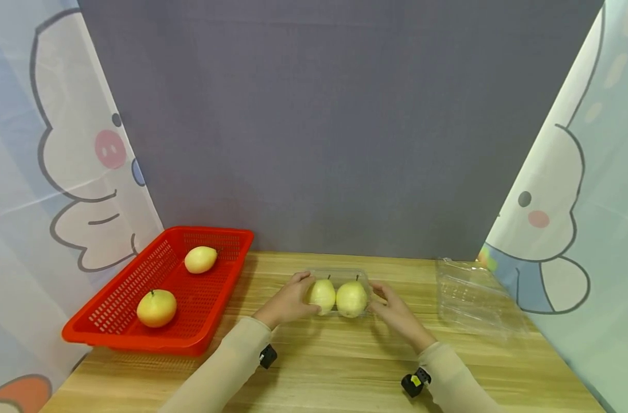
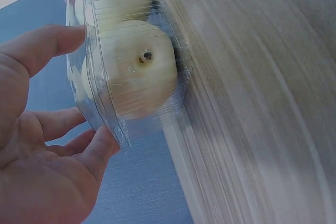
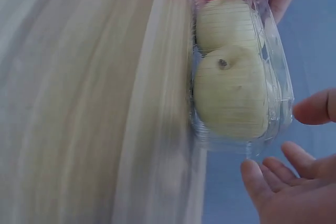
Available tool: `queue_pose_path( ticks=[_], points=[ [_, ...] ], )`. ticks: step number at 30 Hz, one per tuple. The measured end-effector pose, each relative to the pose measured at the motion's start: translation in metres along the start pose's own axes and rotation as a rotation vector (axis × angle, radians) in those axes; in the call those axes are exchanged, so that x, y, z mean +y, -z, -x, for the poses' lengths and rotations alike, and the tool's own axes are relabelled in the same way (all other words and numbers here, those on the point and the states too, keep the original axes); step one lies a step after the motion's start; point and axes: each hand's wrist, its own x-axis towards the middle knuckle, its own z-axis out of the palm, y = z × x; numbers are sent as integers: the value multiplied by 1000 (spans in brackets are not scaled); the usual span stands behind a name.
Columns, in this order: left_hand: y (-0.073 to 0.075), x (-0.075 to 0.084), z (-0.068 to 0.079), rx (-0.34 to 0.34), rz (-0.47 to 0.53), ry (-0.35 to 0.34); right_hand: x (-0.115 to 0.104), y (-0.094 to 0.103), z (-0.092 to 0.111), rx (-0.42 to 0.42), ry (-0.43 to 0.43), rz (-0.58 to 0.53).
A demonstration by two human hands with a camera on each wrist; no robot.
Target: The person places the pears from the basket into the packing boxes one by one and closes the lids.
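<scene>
Two pale yellow pears (image 1: 351, 299) sit side by side in a clear plastic box (image 2: 181, 85) on the table. My left hand (image 1: 291, 300) holds the box's left end, its thumb at the rim and fingertips at the corner in the left wrist view. At the right end is my right hand (image 1: 395, 315), with thumb and fingers spread around the corner. The right wrist view has these fingertips (image 3: 251, 167) just off the plastic, and the box's ribbed wall (image 3: 231, 95) shows the pears through it.
A red plastic basket (image 1: 206, 327) stands on the left, with one yellow pear (image 1: 156, 308) near its front and another pear (image 1: 201, 260) farther back. Clear plastic packaging (image 1: 468, 295) lies on the right of the wooden table (image 1: 319, 367). A grey cloth (image 1: 314, 126) hangs behind.
</scene>
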Motion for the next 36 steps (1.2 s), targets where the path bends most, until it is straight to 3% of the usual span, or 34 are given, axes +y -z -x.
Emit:
queue_pose_path(
  ticks=[11, 19, 36],
  points=[
    [0, 0, 1, 3, 3, 7, -1, -9, 0, 4, 277, 378],
    [0, -1, 0, 4, 1, -9, -3, -11, 0, 28, 301, 480],
    [4, -4, 0, 1, 32, 18, -9, -15, -5, 20, 262, 511]
  ],
)
